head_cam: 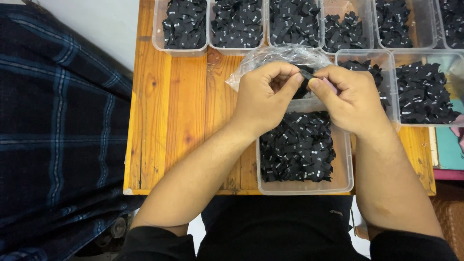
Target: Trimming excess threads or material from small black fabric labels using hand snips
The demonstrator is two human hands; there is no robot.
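My left hand (pixel 265 96) and my right hand (pixel 349 99) meet above the near clear plastic tub (pixel 344 180), which is full of small black fabric labels (pixel 297 147) with white print. Both hands pinch the same small black label (pixel 305 73) between thumbs and forefingers. A crumpled clear plastic bag (pixel 275 57) lies just behind my hands on the wooden table (pixel 179 111).
Several clear tubs of black labels line the table's far edge (pixel 185 24) and the right side (pixel 425 92). A dark blue plaid cloth (pixel 58 130) covers the area left of the table. A teal object (pixel 449 145) lies at the right edge.
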